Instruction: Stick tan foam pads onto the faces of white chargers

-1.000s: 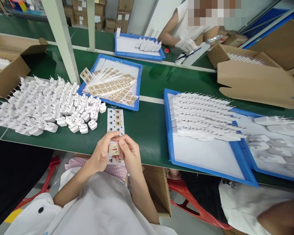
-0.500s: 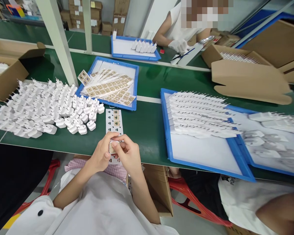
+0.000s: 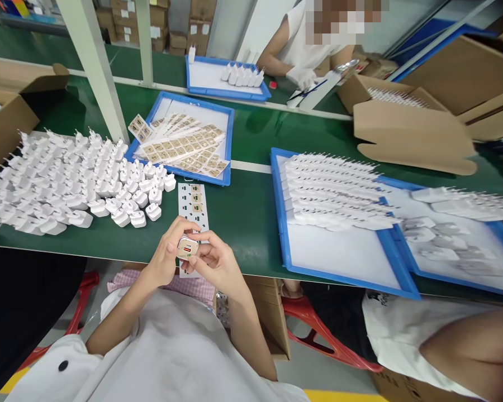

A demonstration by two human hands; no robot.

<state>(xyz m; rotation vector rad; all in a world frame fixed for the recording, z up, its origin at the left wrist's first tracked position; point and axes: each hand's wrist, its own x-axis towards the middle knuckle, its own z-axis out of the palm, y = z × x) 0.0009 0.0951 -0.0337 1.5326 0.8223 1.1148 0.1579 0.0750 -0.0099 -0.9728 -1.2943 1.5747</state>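
Note:
Close to my body, above the table's front edge, a white plug charger (image 3: 187, 249) is held with its port face up. That face bears a beige sticker with a red slot. My left hand (image 3: 164, 255) is closed around its left side. The thumb and fingers of my right hand (image 3: 221, 267) pinch its right edge. Beneath both hands lies a sticker sheet (image 3: 193, 207), partly covered by them, with a few beige stickers near its far end. Many white chargers (image 3: 67, 184) stand massed to the left.
A blue tray (image 3: 231, 139) beyond the sheet holds several strips of beige stickers. On the right, a blue tray (image 3: 339, 257) carries rows of chargers, and another blue tray (image 3: 444, 271) adjoins it. A gloved co-worker (image 3: 302, 77) sits opposite. A metal post (image 3: 94, 72) rises at left.
My right thumb has moved off the charger's face to its lower right edge, so the stickered face and red slot now show. The charger is tilted more toward me.

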